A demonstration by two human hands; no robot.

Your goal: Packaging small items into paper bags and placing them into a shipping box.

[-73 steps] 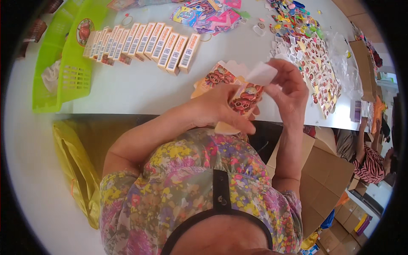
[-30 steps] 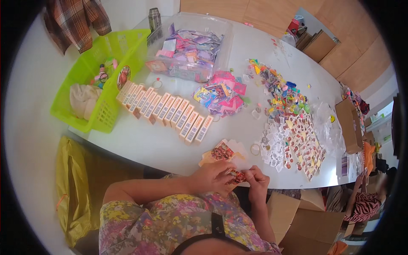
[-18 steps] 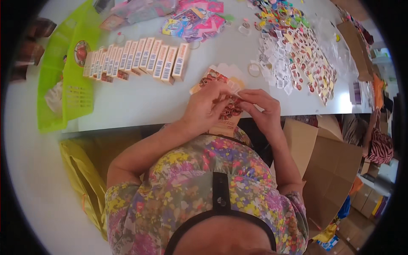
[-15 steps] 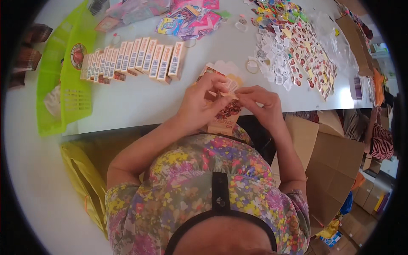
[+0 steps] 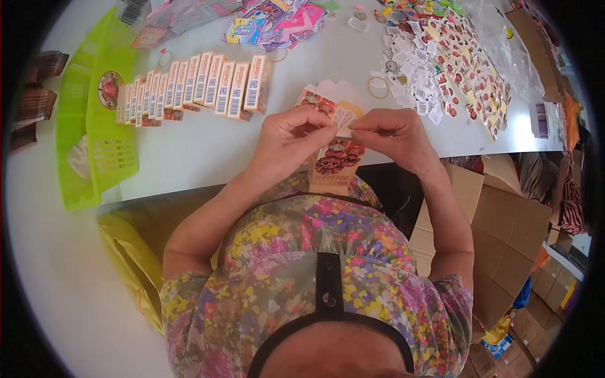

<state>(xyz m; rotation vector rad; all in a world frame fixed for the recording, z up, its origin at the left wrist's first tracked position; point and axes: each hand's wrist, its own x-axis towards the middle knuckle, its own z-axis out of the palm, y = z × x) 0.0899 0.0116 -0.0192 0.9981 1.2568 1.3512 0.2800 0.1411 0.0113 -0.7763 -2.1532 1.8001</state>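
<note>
At the table's near edge, in front of my chest, is an orange-and-red printed small cardboard box with its lower end toward me. My left hand pinches a pale edge at the box's upper end between thumb and fingers. From the other side, my right hand has its thumb and fingertips closed on the same pale edge. The fingers partly hide what lies between them. Just beyond my hands, more orange printed card with pale scalloped flaps lies on the table.
A row of orange-and-white boxes stands at left, beside a green basket. Pink and blue printed packets lie farther back. Small white tags and stickers are heaped at right. An open cardboard carton stands below the table.
My right hand has turned and its knuckles have risen. Both hands now pinch the pale edge close together, uncovering more of the box's printed front. The view has shifted slightly.
</note>
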